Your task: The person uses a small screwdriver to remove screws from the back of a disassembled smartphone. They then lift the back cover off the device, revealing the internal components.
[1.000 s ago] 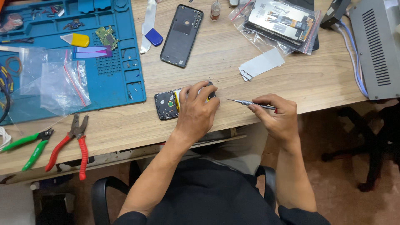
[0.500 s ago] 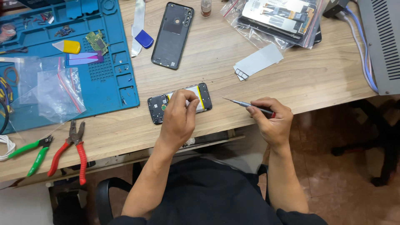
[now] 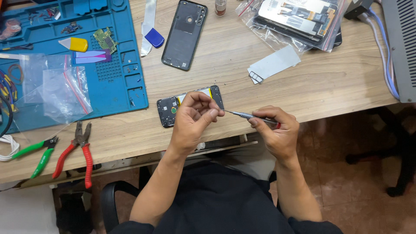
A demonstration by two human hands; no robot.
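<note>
Nearest the body, the left hand [image 3: 190, 123] rests curled over the opened black smartphone with its back cover removed [image 3: 190, 105], which lies flat on the wooden workbench [image 3: 329, 82] close to its front edge; the fingers are pinched together at the phone's right end, thumb against forefinger, though whether anything tiny sits between them cannot be told. The right hand [image 3: 275, 132] holds a slim metal precision screwdriver [image 3: 249, 115] in a closed grip. Compared with half a second ago, the tool's tip has swung in from open air to meet the left fingertips at the phone's edge, and that hand has shifted rightward along the phone, so tool and fingers now work at one spot. To the left lie red-handled pliers [image 3: 76, 149] and green-handled cutters [image 3: 37, 154]. Beyond, a blue silicone repair mat [image 3: 115, 82] carries clear plastic bags [image 3: 56, 89] with red zip strips and a small green circuit board [image 3: 105, 40]. Farther off lie the detached dark back cover [image 3: 184, 34], a grey rectangular adhesive sheet [image 3: 274, 64], and a clear bag holding a boxed screen part [image 3: 299, 17].
</note>
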